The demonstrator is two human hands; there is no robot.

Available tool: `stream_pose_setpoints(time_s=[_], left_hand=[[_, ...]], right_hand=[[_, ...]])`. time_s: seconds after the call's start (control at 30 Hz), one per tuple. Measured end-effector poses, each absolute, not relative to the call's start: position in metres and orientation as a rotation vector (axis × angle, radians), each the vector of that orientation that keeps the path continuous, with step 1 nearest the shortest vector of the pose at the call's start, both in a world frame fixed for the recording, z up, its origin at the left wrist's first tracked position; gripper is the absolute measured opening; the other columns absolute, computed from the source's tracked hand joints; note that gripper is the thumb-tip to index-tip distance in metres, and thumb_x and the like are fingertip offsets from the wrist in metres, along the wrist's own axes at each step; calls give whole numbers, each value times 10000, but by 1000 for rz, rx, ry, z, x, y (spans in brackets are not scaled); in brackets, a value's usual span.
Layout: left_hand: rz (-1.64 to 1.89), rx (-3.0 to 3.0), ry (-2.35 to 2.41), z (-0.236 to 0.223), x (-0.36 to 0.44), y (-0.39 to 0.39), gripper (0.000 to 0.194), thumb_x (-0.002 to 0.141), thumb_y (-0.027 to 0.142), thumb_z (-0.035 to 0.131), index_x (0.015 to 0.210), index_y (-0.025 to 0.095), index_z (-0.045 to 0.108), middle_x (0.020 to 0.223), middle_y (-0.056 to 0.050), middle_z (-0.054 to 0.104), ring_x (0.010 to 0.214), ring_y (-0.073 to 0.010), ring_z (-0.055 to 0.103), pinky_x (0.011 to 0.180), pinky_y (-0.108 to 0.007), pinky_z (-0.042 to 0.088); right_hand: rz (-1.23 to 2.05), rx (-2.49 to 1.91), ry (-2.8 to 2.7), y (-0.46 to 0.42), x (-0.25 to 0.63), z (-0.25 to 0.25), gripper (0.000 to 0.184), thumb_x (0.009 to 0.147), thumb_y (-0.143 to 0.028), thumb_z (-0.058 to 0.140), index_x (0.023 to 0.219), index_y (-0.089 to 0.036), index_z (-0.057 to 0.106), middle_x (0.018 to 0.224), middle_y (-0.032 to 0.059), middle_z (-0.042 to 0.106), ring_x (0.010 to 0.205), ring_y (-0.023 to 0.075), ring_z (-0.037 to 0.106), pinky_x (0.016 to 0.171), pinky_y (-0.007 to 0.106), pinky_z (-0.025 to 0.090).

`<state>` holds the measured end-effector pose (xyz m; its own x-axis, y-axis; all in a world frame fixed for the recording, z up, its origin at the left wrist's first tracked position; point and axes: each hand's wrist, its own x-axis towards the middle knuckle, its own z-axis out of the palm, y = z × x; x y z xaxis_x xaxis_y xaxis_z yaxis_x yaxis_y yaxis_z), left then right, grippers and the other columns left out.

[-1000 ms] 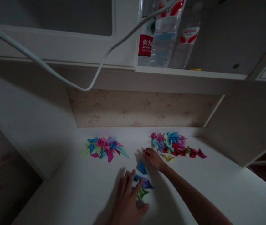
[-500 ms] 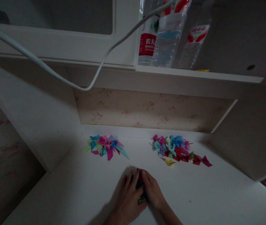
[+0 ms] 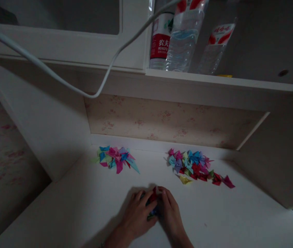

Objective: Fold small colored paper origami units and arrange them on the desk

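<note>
The left hand and right hand are together on the near part of the table, fingers curled about a red paper and darker papers; how firmly either grips, I cannot tell; a second ago the right reached farther off, apart from the left; the red paper's tip points away from the person, its long axis hidden; beyond lie two paper piles, left and right; above, a cable crosses before bottles.
</note>
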<state>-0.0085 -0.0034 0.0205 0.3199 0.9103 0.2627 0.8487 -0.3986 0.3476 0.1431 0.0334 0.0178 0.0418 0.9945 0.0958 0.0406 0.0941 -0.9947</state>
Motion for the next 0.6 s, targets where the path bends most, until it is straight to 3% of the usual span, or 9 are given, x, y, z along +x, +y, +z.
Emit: stream_pose_setpoints(time_s=[0.27, 0.43, 0.6], left_hand=[[705, 2440, 1659, 26, -8, 2, 370, 794, 440, 615, 1150, 344, 586, 1295, -6, 516, 1140, -274, 450, 972, -445, 386], [709, 2502, 1683, 32, -12, 25, 288, 798, 358, 617, 1075, 279, 621, 1305, -41, 501, 1160, -269, 438, 998, -427, 373], [627, 2628, 1634, 35, -7, 47, 416, 746, 283, 655, 1155, 291, 581, 1374, -47, 441, 1178, -269, 424, 1007, -437, 354]], right_hand=[[1097, -1201, -1247, 43, 154, 1, 409, 860, -554, 438, 915, -215, 660, 728, 46, 638, 688, 213, 588, 633, 305, 468], [1143, -1158, -1327, 43, 153, 5, 357, 913, -493, 411, 918, -212, 632, 730, 14, 603, 704, 188, 564, 668, 280, 442], [1111, -1119, -1326, 44, 153, 12, 349, 924, -471, 401, 867, -208, 624, 752, 14, 600, 725, 182, 556, 688, 266, 435]])
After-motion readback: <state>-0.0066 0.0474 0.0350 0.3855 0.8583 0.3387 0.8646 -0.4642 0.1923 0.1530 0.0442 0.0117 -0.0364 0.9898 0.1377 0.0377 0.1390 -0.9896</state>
